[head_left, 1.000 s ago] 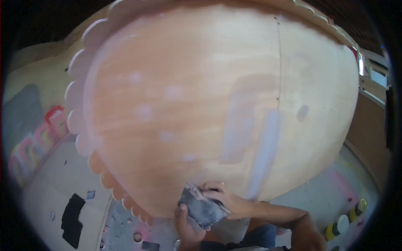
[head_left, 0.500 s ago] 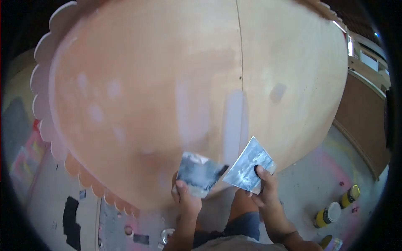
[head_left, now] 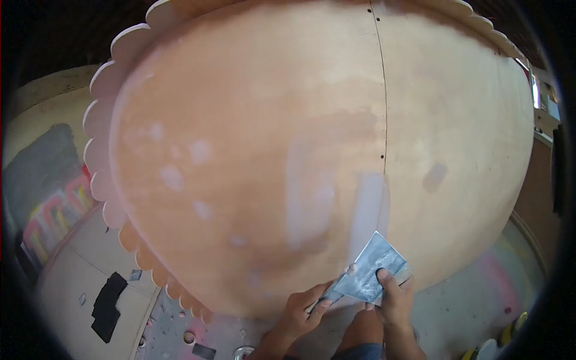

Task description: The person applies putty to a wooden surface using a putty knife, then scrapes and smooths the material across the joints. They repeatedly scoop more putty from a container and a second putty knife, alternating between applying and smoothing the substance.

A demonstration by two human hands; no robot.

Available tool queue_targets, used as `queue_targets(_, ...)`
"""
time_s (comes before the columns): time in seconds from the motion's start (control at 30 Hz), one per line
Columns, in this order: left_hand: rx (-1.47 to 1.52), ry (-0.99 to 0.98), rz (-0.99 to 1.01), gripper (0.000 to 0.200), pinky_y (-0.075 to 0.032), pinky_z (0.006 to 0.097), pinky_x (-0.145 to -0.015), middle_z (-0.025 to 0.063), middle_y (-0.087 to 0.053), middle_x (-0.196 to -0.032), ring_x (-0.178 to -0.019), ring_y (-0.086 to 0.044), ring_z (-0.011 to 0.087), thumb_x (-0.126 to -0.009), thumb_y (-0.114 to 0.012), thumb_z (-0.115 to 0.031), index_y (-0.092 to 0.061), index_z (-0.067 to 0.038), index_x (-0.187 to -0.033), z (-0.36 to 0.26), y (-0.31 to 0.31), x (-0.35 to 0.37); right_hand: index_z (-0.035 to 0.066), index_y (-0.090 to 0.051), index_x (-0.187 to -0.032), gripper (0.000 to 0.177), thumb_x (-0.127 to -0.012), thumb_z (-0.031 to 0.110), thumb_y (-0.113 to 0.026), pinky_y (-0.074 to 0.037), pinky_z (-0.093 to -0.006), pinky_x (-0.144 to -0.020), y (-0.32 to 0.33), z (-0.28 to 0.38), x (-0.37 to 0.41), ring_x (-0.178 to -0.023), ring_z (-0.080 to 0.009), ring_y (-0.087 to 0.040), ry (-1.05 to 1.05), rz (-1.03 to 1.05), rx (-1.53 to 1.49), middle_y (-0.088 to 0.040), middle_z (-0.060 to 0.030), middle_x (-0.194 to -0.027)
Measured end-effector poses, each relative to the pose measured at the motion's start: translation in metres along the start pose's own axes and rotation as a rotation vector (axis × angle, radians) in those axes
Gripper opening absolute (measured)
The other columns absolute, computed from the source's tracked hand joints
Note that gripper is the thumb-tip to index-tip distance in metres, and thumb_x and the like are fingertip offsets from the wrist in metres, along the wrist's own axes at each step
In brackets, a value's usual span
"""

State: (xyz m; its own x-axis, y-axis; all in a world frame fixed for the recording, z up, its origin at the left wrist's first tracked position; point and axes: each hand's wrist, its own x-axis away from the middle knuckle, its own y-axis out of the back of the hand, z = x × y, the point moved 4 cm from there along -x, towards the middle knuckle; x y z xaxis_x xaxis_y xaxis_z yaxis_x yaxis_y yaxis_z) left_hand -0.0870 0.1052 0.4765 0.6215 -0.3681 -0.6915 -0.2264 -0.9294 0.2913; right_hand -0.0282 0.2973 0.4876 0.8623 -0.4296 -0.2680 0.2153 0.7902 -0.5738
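Note:
In my right hand (head_left: pixel 396 300) is a square metal putty spreader (head_left: pixel 375 261), smeared with grey-white putty, my thumb pressed on its face. My left hand (head_left: pixel 307 311) grips a second flat putty spreader (head_left: pixel 330 296), turned nearly edge-on and partly hidden behind the first. The two blades overlap and seem to touch, with a small putty blob (head_left: pixel 351 270) at the right-hand blade's left edge. Both hands are low in front of a large curved wooden panel (head_left: pixel 240 114). Just above them a pale putty strip (head_left: pixel 367 207) runs along the panel's seam.
Scalloped trim (head_left: pixel 99 117) edges the panel on the left. On the floor lie a black sheet (head_left: pixel 110 307), a tape roll (head_left: pixel 189 338) and a dark rectangular piece (head_left: pixel 204 351). Paint cans (head_left: pixel 485 351) stand at lower right. A brown board (head_left: pixel 531 198) is at far right.
My left hand has moved right, bringing its spreader against the other one and tilting it edge-on. The view has shifted, so the panel sits lower and further right.

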Motion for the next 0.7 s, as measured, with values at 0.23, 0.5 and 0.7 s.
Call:
queue_targets(0.23, 0.467, 0.139, 0.022, 0.036, -0.059, 0.0372, -0.065, 0.0145, -0.069, -0.094, -0.075, -0.07, 0.0224, -0.094, -0.061, -0.025, -0.057, -0.002, -0.122, 0.013, -0.001, 0.019, -0.001, -0.052, -0.111, 0.035, -0.089, 0.024, -0.064, -0.055, -0.0366, -0.054, 0.015, 0.016, 0.013, -0.081, -0.0213, -0.064, 0.472, -0.045, 0.06, -0.06, -0.0148, -0.098)
queue_targets(0.5, 1.192, 0.667, -0.223, 0.041, -0.059, 0.0361, -0.057, 0.0132, -0.064, -0.101, -0.079, -0.068, 0.022, -0.096, -0.058, -0.029, -0.051, 0.003, -0.121, 0.017, -0.026, 0.044, 0.01, -0.045, -0.131, 0.051, -0.086, 0.02, -0.066, -0.041, -0.0498, -0.097, -0.013, -0.027, 0.022, -0.11, -0.0312, -0.051, 0.644, 0.677, 0.943, -0.047, -0.0208, -0.123)
queue_targets(0.7, 1.103, 0.383, -0.259, 0.048, -0.059, 0.0422, -0.06, 0.0155, -0.063, -0.103, -0.081, -0.067, 0.0251, -0.096, -0.057, -0.032, -0.049, 0.007, -0.123, 0.005, -0.001, 0.027, 0.003, -0.055, -0.122, 0.036, -0.086, 0.003, -0.059, -0.051, -0.0364, -0.078, 0.024, -0.026, -0.001, -0.093, -0.0259, -0.057, 0.403, 0.259, 0.689, -0.054, -0.0126, -0.112)
